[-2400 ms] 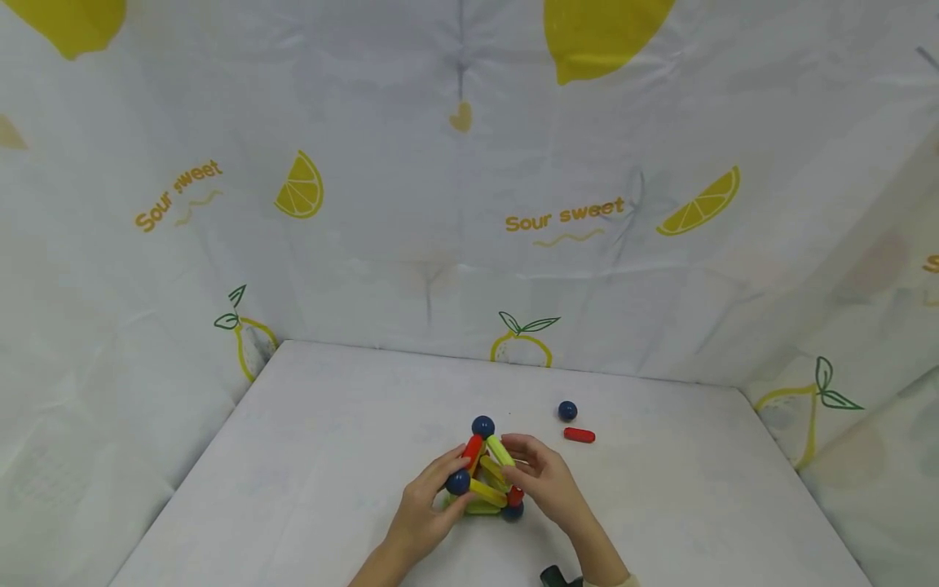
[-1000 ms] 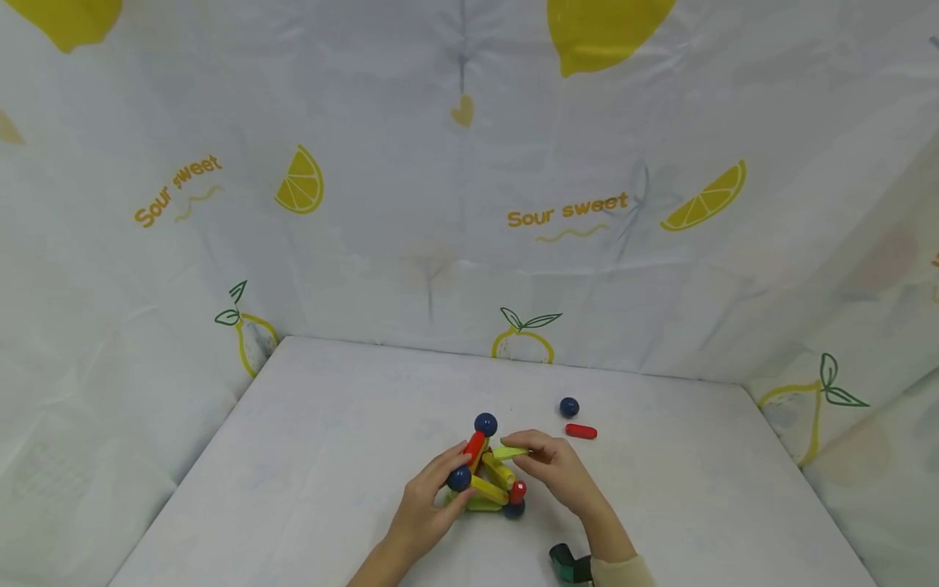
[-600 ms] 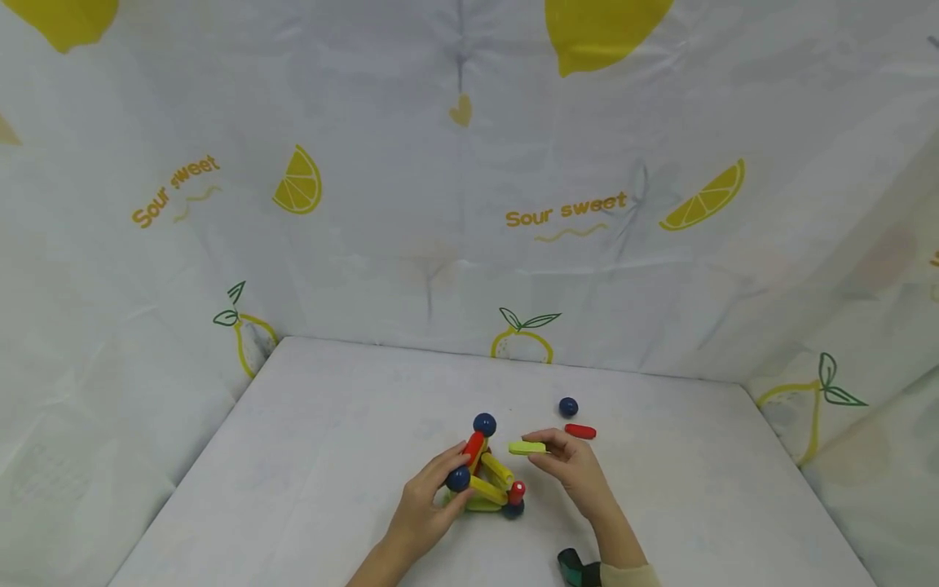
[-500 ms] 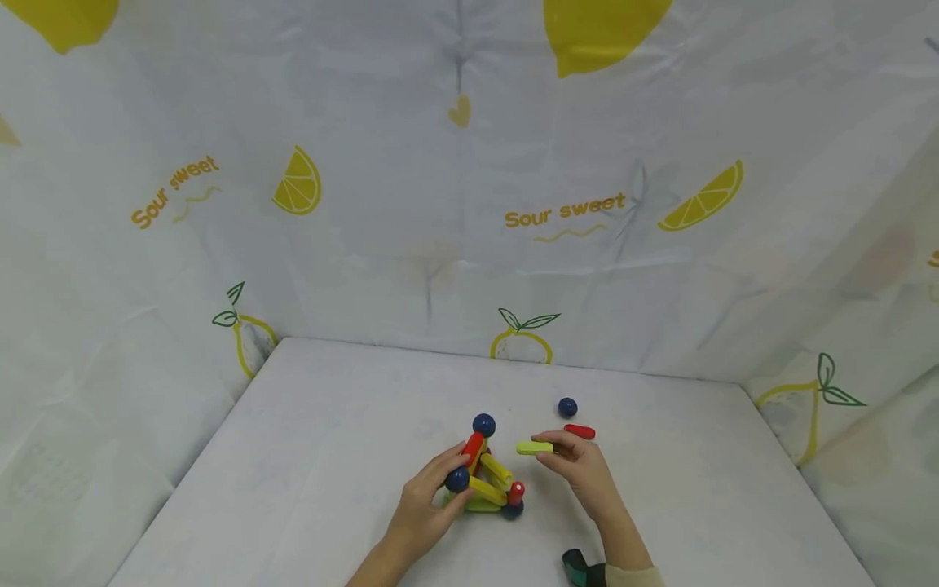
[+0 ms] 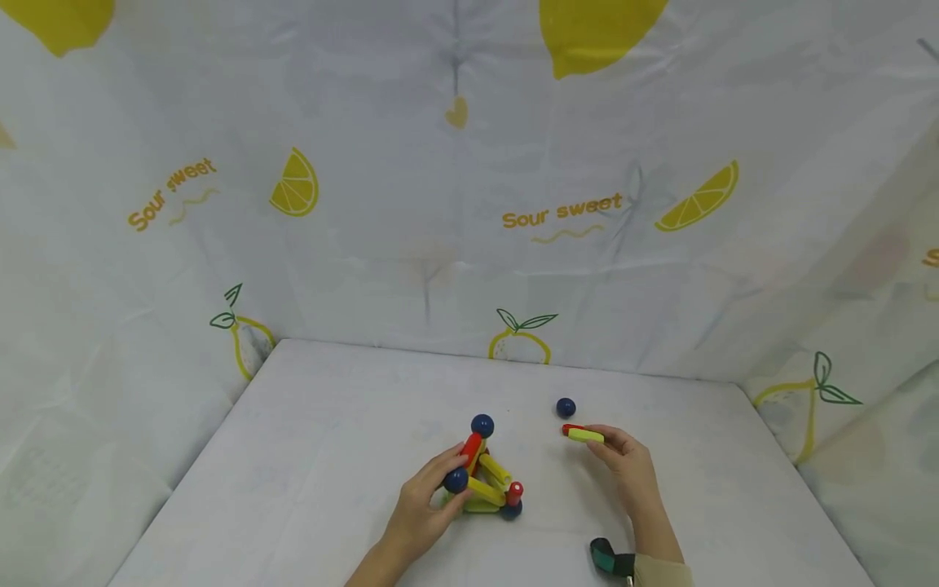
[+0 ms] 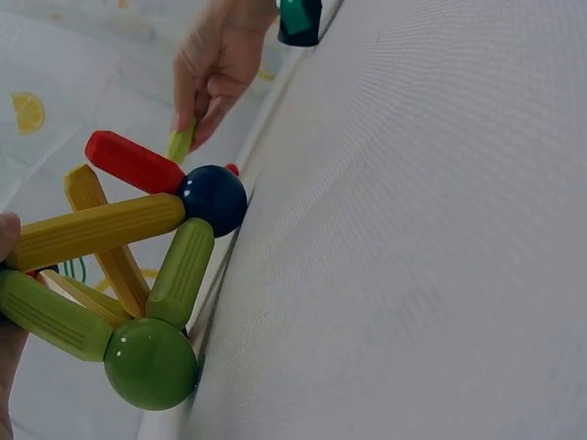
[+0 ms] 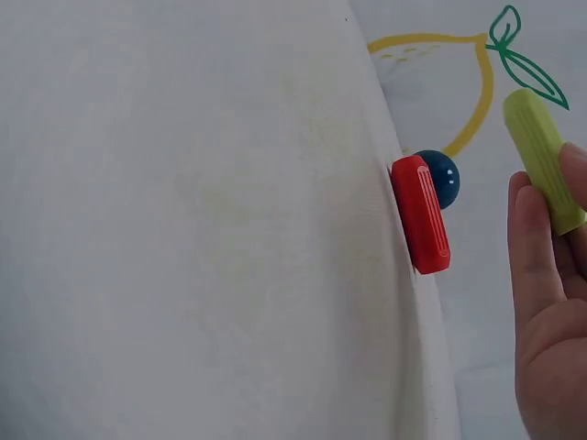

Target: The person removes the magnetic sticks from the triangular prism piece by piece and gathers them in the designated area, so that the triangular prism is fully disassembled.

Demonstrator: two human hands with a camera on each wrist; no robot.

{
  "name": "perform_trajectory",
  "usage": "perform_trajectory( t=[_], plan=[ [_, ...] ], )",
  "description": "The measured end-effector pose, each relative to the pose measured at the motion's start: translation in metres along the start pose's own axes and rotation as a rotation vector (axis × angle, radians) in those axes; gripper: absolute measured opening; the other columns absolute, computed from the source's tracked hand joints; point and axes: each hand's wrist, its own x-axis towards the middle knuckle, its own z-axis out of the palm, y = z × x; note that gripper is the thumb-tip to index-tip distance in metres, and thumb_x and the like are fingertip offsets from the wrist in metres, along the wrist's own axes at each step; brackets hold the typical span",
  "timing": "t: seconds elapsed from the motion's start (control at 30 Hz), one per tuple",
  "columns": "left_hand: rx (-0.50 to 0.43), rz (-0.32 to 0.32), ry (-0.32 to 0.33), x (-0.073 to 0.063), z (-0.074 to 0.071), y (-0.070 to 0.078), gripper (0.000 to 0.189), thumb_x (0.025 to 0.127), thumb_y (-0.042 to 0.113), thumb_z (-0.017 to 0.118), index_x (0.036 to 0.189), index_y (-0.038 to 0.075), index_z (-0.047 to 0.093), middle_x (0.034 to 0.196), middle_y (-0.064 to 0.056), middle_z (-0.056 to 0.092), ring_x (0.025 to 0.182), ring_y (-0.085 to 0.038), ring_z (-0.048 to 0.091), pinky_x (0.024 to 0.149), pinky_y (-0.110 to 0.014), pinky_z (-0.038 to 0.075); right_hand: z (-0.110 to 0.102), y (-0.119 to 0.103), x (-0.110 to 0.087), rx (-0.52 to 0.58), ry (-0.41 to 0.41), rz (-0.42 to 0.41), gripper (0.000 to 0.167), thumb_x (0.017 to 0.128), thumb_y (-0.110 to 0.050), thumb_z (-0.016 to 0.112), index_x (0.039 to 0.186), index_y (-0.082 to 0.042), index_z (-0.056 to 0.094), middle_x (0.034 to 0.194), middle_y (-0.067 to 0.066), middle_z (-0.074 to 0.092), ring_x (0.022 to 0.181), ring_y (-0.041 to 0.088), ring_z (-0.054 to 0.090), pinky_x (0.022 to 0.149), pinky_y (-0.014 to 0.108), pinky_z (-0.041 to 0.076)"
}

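Note:
My left hand (image 5: 421,507) grips a frame of magnetic building sticks and balls by a blue ball (image 5: 456,479) and the sticks beside it. Another blue ball (image 5: 482,425) tops the frame, and a red stick (image 5: 515,493) stands with its upper end free. From the left wrist view, a green ball (image 6: 151,364) joins several green and yellow sticks at one corner. Off to the right, my right hand (image 5: 632,471) pinches a yellow-green stick (image 7: 541,156) between thumb and fingers. That stick overlaps a loose red stick (image 7: 420,215) in the head view.
A loose blue ball (image 5: 566,408) lies on the white table (image 5: 352,424), just beyond the loose red stick. A dark green strap (image 5: 605,558) hangs at the right wrist. A lemon-print cloth (image 5: 396,204) rises behind the table.
My right hand has pulled the yellow-green stick off the frame and carried it right, over to the loose red stick. The left hand has kept its grip on the frame.

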Motion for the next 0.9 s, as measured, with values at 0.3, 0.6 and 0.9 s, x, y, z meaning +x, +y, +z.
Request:
perform_trajectory(
  t=[0.3, 0.6, 0.9],
  plan=[
    [-0.002, -0.017, -0.011, 0.001, -0.001, 0.001, 0.054, 0.077, 0.000, 0.075, 0.127, 0.006, 0.055, 0.134, -0.017, 0.054, 0.120, -0.025, 0.057, 0.092, -0.020, 0.050, -0.002, 0.017, 0.012, -0.039, 0.006, 0.055, 0.044, 0.089, -0.026, 0.066, 0.125, -0.002, 0.058, 0.136, 0.016, 0.052, 0.116, 0.014, 0.049, 0.079, 0.001, 0.042],
    [-0.004, -0.022, -0.017, 0.001, -0.002, 0.001, 0.054, 0.077, 0.000, 0.075, 0.127, 0.006, 0.054, 0.134, -0.016, 0.054, 0.120, -0.025, 0.057, 0.092, -0.021, 0.051, 0.004, 0.027, 0.016, -0.189, 0.014, 0.006, 0.036, 0.089, -0.019, 0.064, 0.120, 0.000, 0.062, 0.128, 0.020, 0.055, 0.111, 0.025, 0.049, 0.080, 0.011, 0.043],
    [-0.002, -0.018, -0.016, 0.001, -0.002, 0.001, 0.052, 0.078, 0.001, 0.074, 0.126, 0.006, 0.055, 0.133, -0.017, 0.055, 0.120, -0.025, 0.057, 0.091, -0.021, 0.051, 0.007, 0.027, 0.018, -0.250, 0.064, -0.026, 0.034, 0.088, -0.014, 0.064, 0.118, 0.002, 0.061, 0.119, 0.021, 0.060, 0.100, 0.024, 0.054, 0.069, 0.008, 0.044]
  ],
)
